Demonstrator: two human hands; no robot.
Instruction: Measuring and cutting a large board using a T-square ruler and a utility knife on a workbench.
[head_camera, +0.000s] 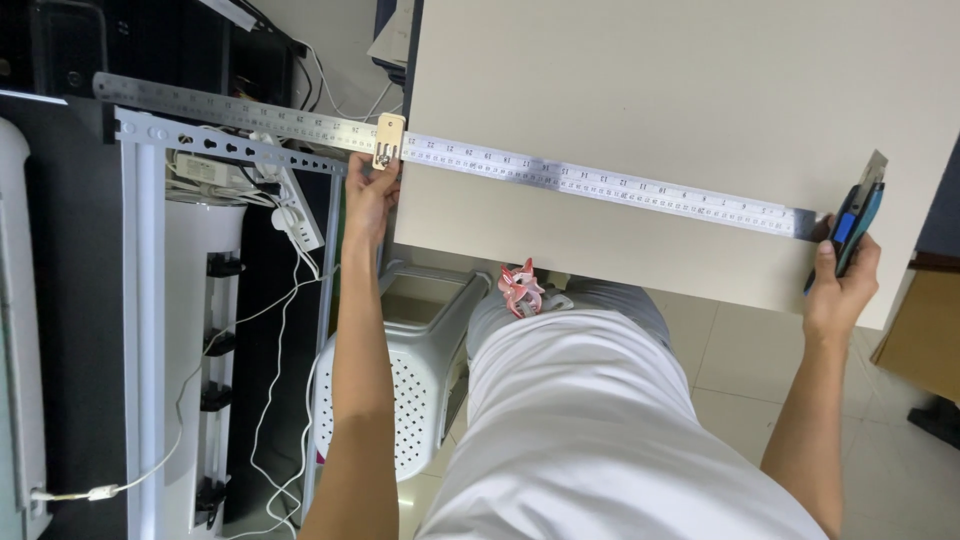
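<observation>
A long steel ruler (560, 175) lies across a large beige board (680, 90), running from upper left to lower right. My left hand (370, 195) grips the board's left edge, thumb up at a small tan stop block (388, 140) fixed on the ruler. My right hand (842, 285) holds a blue and black utility knife (858, 225), its blade extended and tip at the ruler's right end near the board's right edge.
A white metal shelf frame (140, 300) with a power strip (292, 215) and loose white cables stands at left. A white perforated plastic stool (410, 360) sits below the board. A pink clip (520, 288) rests near my waist. Tiled floor lies at lower right.
</observation>
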